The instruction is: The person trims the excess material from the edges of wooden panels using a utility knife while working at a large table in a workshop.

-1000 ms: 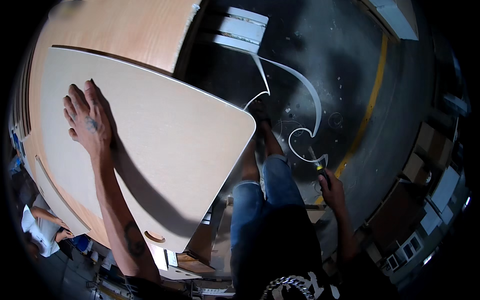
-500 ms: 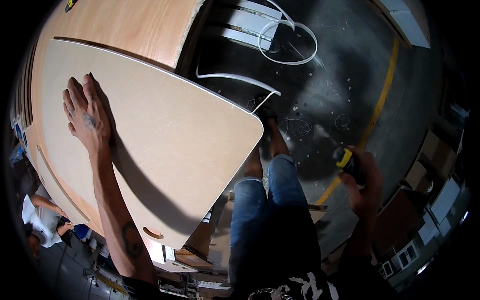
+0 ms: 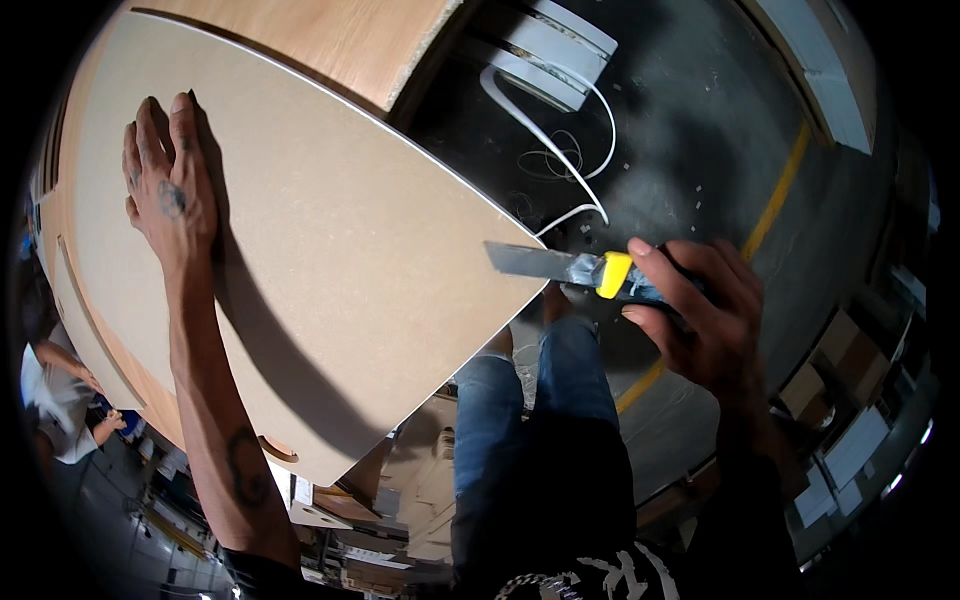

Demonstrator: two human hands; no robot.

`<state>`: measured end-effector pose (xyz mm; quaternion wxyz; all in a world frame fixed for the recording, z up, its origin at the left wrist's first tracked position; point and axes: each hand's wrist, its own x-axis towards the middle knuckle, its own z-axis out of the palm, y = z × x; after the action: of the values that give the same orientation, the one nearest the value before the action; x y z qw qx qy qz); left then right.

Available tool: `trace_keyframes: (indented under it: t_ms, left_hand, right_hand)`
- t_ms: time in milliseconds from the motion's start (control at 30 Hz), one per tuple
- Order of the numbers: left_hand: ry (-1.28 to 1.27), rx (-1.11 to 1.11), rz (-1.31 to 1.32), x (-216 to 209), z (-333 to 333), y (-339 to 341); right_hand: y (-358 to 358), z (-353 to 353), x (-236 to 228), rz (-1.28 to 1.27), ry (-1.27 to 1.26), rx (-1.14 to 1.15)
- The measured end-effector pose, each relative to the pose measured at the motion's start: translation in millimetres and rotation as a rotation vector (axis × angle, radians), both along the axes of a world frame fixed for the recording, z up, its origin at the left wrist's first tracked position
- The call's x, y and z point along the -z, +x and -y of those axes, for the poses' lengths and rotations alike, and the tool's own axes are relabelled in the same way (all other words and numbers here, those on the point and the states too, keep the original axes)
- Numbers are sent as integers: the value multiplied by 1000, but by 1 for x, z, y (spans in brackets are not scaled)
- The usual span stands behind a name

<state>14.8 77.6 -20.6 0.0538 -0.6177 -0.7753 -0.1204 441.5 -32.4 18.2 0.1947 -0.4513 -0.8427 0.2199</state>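
My left hand (image 3: 172, 190) lies flat on a beige board (image 3: 340, 240), its fingers stretched toward the far left. The board has a white edge and a small curved slot near its lower side. In my right hand (image 3: 705, 310) is a utility knife (image 3: 612, 275) with a yellow collar and a long blade out. The blade points left, over the board's right corner; whether it touches the surface I cannot tell. From that corner a strip of white edging (image 3: 550, 130) curls off and loops above the floor.
Wood-coloured panels (image 3: 310, 40) lie under and beyond the board. White slats (image 3: 560, 50) stand past its far edge. A yellow line (image 3: 780, 195) crosses the dark floor, which has small scraps on it. Another person (image 3: 65, 385) is at the far left.
My right hand has brought the knife up and left to the board's corner, and its blade now shows. The loose white strip has shifted. My left hand stays flat on the board.
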Motion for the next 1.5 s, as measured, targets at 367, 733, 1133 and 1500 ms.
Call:
trace_keyframes:
  t_ms: [367,733,1133,1500]
  left_hand:
    - [8,-13,-136,14,-2,-32]
    - [4,-94,-191,19,1,-21]
    - [128,-136,-169,9,9,6]
    - [-70,-260,-7,-5,0,41]
  right_hand:
    - [2,-15,2,40,61,-77]
    - [-19,-30,-1,53,42,-112]
    - [-65,-69,3,-2,43,-103]
    - [-125,-131,8,28,172,-103]
